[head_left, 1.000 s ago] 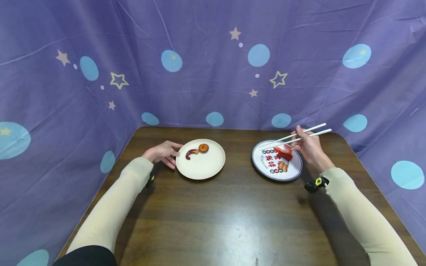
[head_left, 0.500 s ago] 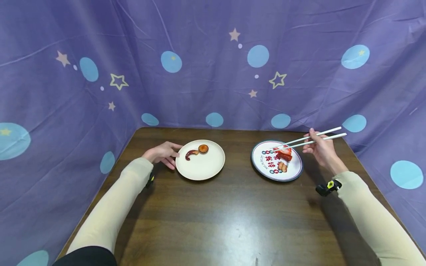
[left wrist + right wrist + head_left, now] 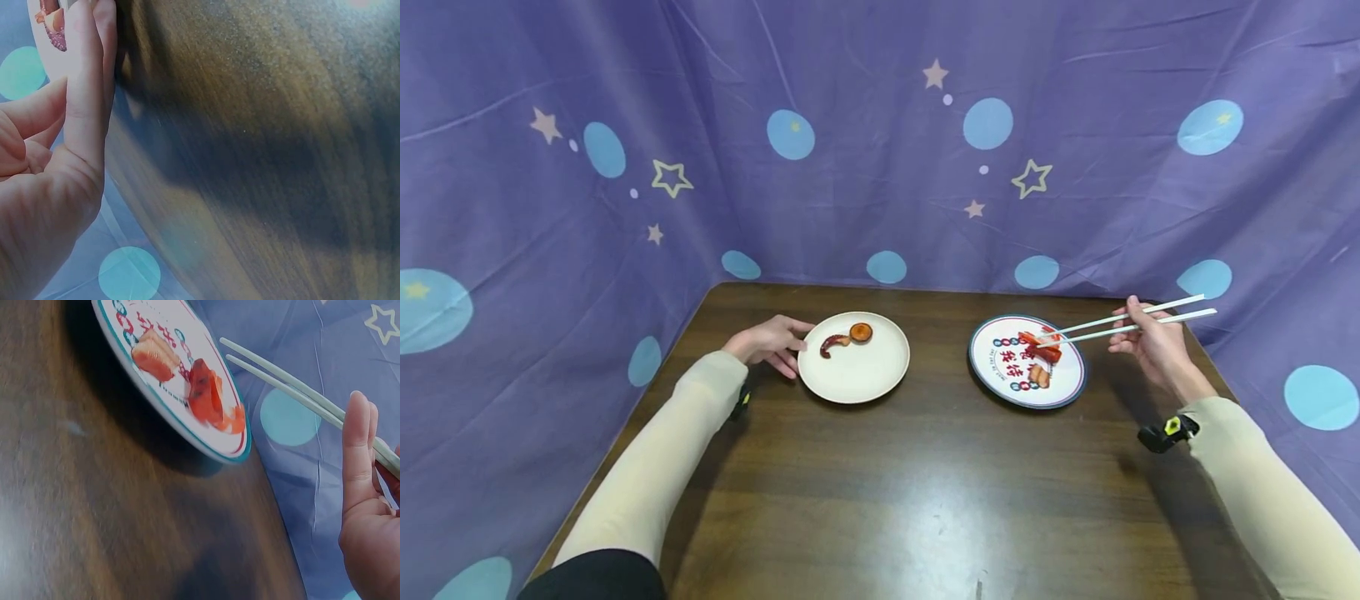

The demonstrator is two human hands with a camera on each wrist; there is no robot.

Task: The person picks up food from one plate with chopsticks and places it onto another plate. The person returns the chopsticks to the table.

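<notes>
My left hand (image 3: 769, 343) grips the left rim of a cream plate (image 3: 857, 379), thumb at the edge. On that plate lie a dark red octopus tentacle (image 3: 831, 344) and a round orange-brown piece (image 3: 861, 332). Seen close in the left wrist view, the fingers (image 3: 84, 112) hide most of the plate. A pair of pale chopsticks (image 3: 1138, 317) is held in my right hand (image 3: 1153, 342). Their tips, with nothing pinched between them, hover over red food pieces (image 3: 1042, 350) on a printed white plate (image 3: 988, 375). Beside these sits a tan piece (image 3: 1039, 377).
Both plates stand on a brown wooden table (image 3: 865, 492), toward its far edge. A purple curtain (image 3: 850, 208) with stars and blue dots surrounds the back and sides. Each wrist carries a small black device (image 3: 1168, 433).
My right hand has drawn right and slightly toward me with the chopsticks, whose tips have shifted right across the printed plate. The left hand and the food have stayed in place.
</notes>
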